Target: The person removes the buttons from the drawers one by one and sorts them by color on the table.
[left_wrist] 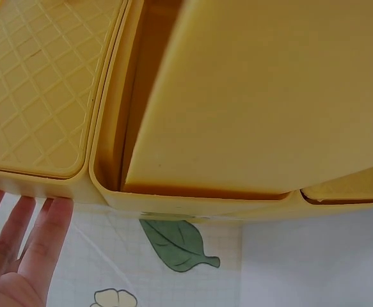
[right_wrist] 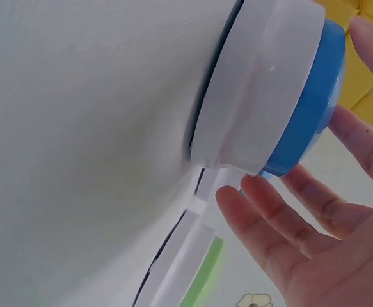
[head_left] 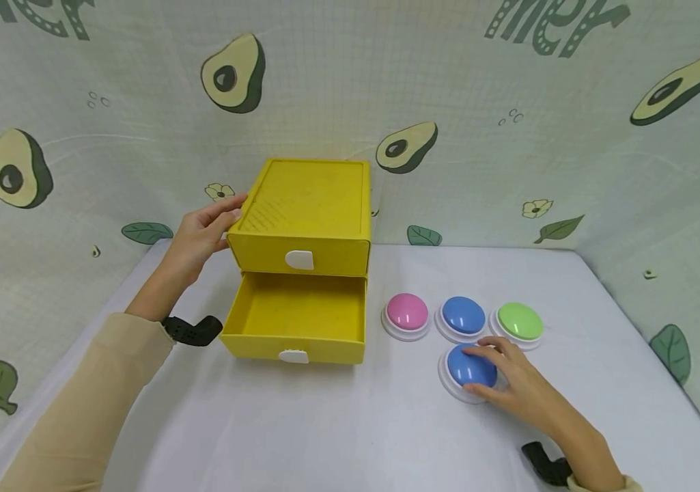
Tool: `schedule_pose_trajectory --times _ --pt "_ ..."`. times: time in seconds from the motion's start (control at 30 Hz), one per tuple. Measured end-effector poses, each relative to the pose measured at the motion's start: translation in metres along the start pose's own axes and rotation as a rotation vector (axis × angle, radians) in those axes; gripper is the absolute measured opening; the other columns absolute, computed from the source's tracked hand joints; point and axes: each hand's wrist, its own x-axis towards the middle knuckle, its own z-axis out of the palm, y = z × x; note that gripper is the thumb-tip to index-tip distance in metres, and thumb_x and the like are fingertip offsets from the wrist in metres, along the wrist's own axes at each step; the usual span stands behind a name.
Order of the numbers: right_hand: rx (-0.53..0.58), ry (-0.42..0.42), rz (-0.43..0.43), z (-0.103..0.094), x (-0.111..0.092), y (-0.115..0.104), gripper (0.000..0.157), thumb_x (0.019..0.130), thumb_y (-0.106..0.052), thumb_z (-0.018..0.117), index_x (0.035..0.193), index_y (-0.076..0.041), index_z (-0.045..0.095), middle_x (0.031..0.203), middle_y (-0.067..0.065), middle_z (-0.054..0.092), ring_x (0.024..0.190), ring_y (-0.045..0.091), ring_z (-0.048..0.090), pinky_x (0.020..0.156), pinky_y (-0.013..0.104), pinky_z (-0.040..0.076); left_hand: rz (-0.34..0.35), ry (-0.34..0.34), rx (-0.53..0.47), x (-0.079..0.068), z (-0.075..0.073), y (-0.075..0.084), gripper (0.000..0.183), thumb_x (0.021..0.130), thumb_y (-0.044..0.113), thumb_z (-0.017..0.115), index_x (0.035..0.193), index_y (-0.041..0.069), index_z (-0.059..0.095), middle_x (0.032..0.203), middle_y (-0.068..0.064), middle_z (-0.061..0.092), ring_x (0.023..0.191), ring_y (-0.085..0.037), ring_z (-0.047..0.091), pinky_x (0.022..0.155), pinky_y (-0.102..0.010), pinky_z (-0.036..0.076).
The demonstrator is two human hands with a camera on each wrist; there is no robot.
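Near blue push button (head_left: 471,367): it sits on the white surface (head_left: 386,430), right of the drawer unit and just in front of the far blue button (head_left: 463,314). We see a glossy dome on a broad white base.

Handling, our read: light, stiff plastic, not fragile. The dome is probably slippery and may depress under load, so we'd take the base by its sides, fingers opposed, rather than pinch the dome.

Right grip (head_left: 515,384) is wide, thumb and fingers spread about the dome. Right wrist view shows the thumb tip off to one side and the fingers loosely bent; we can't confirm firm contact.

Pink button (head_left: 408,312) and green button (head_left: 520,320) flank the far blue one, same build.

Yellow drawer unit (head_left: 309,198): lower drawer (head_left: 325,351) pulled out, upper drawer (head_left: 263,256) closed, white tab handles on both. Left grip (head_left: 197,238) has its fingers laid against the unit's left side, not wrapped round anything. We judge the unit rigid and fairly light; flat side walls suit a steadying palm.

Behind: avocado-print cloth (head_left: 325,82).
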Motion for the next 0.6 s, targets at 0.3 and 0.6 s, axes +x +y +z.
schedule_pose_trajectory --times 0.3,0.6 --pt "0.009 -0.015 0.028 -0.010 0.001 -0.008 0.044 0.080 -0.031 0.073 0.119 -0.015 0.060 0.121 0.012 0.050 0.111 0.033 0.048 0.086 0.059 0.047 0.007 -0.002 0.005 0.001 0.000 -0.001 0.052 0.095 0.044 0.046 0.143 0.025 0.038 0.153 0.001 0.029 0.128 -0.021 0.042 0.105 -0.047 0.038" --pt "-0.030 0.039 -0.044 -0.018 0.005 -0.027 0.039 0.078 -0.024 0.074 0.114 -0.014 0.063 0.117 0.005 0.054 0.109 0.023 0.048 0.085 0.052 0.050 0.009 -0.003 0.002 0.000 0.000 -0.001 0.052 0.095 0.044 0.046 0.143 0.024 0.038 0.152 0.000 0.029 0.127 -0.020 0.043 0.105 -0.046 0.039"
